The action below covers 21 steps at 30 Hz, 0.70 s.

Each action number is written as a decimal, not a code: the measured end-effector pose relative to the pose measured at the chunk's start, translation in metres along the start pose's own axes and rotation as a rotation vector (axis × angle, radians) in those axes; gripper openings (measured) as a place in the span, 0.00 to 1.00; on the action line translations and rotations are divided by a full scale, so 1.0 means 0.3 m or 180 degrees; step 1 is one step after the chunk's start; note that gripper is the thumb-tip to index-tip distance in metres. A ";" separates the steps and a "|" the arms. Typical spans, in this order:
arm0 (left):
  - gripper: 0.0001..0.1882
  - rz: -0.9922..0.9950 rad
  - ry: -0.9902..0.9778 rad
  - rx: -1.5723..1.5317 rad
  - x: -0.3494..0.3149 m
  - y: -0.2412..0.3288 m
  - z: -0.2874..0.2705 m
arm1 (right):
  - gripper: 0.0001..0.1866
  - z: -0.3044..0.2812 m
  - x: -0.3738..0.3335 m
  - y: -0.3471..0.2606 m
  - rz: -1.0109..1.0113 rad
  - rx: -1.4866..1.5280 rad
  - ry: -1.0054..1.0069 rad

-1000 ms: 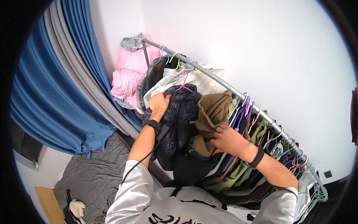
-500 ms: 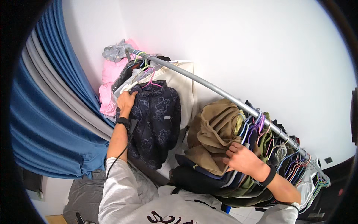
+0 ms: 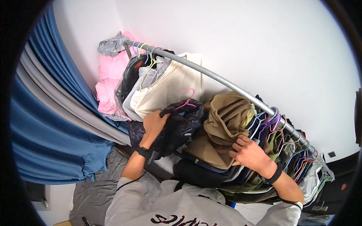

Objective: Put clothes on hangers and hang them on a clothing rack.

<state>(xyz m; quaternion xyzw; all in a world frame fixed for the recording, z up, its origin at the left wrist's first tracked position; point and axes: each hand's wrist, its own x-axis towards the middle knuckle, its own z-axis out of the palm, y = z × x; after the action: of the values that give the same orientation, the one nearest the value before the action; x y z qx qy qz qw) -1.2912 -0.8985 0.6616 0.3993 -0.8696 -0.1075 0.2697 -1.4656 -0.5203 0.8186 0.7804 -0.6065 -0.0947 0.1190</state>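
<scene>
My left hand is closed on the collar of a dark jacket with a pale line pattern. The jacket hangs bunched below the rail, and a pink hanger sticks out of its neck with the hook off the rail. My right hand has its fingers curled into the edge of a brown hooded garment on the rail; its fingertips are partly hidden in the cloth. Behind my left hand hangs a cream garment.
A grey metal rail slopes from far left to near right. Many clothes on coloured hangers crowd its right part. Pink cloth and a blue curtain are at the left. Grey fabric lies below.
My left hand has brought the dark jacket and its pink hanger down and right, off the rail. The cream garment behind shows more. My right hand stays at the brown garment.
</scene>
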 end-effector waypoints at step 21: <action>0.30 -0.0641 0.1389 0.0042 0.078 0.350 -0.373 | 0.19 0.061 -0.010 0.028 -0.0033 0.0016 0.0177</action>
<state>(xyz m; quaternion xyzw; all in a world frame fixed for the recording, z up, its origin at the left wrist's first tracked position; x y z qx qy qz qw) -1.3085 -0.8437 0.8058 0.4995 -0.7473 -0.0394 0.4365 -1.4793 -0.5208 0.8038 0.7862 -0.5991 -0.0722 0.1334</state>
